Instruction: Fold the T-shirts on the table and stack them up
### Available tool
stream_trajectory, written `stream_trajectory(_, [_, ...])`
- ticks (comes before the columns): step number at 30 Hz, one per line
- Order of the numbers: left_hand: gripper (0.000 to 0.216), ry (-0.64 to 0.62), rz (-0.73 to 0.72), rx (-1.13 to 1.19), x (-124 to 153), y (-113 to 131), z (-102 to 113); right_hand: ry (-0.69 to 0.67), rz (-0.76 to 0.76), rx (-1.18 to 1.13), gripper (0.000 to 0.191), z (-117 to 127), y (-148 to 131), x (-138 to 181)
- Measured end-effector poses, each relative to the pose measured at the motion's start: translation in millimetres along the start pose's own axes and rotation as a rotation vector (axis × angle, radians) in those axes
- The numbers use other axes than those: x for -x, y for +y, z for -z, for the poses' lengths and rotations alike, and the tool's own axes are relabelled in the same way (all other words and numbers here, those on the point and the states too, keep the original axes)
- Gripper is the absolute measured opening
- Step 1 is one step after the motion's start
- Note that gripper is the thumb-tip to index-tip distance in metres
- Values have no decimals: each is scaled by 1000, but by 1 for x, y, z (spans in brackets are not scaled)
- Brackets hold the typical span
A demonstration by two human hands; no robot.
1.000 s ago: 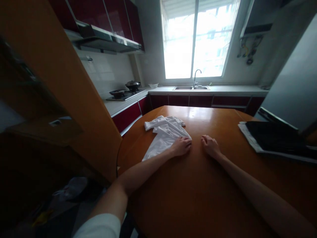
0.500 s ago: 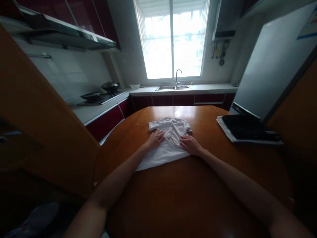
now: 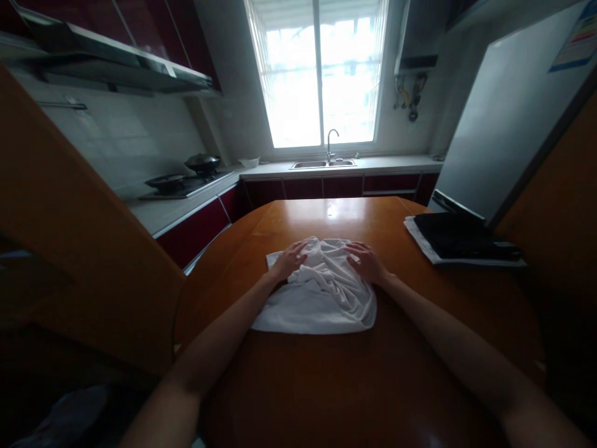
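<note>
A white T-shirt (image 3: pixel 317 305) lies crumpled on the wooden table (image 3: pixel 326 379), bunched into creases across its middle, with a smoother edge facing me. My left hand (image 3: pixel 290 260) rests on the shirt's far left part, fingers spread. On the far right part lies my right hand (image 3: pixel 366 262), its fingers also stretched out over the cloth. Neither hand is closed round the fabric. Parts of the shirt beneath both hands are hidden.
Dark folded clothing (image 3: pixel 457 235) sits on a white folded cloth (image 3: pixel 422 242) at the table's right. Beyond the table are a sink (image 3: pixel 310 165), a stove (image 3: pixel 191 185) with pans, and a fridge (image 3: pixel 494 118) at the right.
The shirt's far part has been drawn towards me and its cloth is more bunched. My right hand has shifted slightly right and away from me. The near edge now reaches further right.
</note>
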State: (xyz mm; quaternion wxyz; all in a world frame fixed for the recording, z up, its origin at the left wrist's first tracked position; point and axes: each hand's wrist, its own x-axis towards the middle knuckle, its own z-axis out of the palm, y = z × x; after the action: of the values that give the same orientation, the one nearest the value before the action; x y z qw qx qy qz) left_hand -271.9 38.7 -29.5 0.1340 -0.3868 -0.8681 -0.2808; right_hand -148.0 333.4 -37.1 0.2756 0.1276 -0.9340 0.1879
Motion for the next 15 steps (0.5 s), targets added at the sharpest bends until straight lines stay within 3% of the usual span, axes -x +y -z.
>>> stream_trajectory(2, [40, -61, 17, 6, 1, -8, -7, -145, 47, 27, 30, -2, 0, 0])
stream_trajectory(4, [39, -101, -26, 71, 2, -12, -10, -219, -31, 106, 35, 1, -5, -2])
stream_trajectory(7, [40, -141, -66, 226, 2, -10, -9, -190, -265, 277, 58, 11, -12, -3])
stream_trajectory(9, [50, -148, -32, 279, 1, -9, -9, -153, -352, 345, 57, 16, -14, -3])
stream_trajectory(11, [58, -128, 14, 280, 0, -9, -10, -126, -331, 328, 43, 17, -12, -2])
stream_trajectory(13, [52, -83, 47, 258, -2, -11, -13, -133, -231, 243, 32, 13, -7, 0])
stream_trajectory(15, [42, -32, 75, 221, -4, -15, -17, -192, -134, 149, 37, 6, -3, 0])
